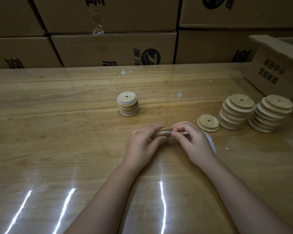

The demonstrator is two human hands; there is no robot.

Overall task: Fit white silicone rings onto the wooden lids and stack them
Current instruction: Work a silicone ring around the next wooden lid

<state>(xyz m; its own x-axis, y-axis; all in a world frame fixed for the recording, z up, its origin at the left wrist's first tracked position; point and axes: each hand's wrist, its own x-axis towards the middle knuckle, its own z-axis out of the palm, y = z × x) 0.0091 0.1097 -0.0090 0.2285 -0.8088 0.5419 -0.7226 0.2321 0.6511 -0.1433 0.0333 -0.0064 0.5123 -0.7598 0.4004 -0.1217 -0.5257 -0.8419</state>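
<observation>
Care at the rim matters most here, I judge: the white ring (171, 132) should be walked round the lid (161, 130) a little at a time, turning the lid so that no part twists or rides up.

Both forearms reach in from the near edge, wrists low over the counter (57, 132). The left grip (142, 141) is curled round the lid's left half and holds it tilted. The right grip (194, 141) pinches the ring against the lid's right edge with thumb and forefinger, the other fingers bent. A white patch (210, 141) beside the right wrist may be spare rings.

Farther right lies a single lid (208, 123). Beyond the hands stands a short stack (128, 103) of ringed lids. Two tall stacks (235, 112) lean at far right, with cartons (113, 48) behind.
</observation>
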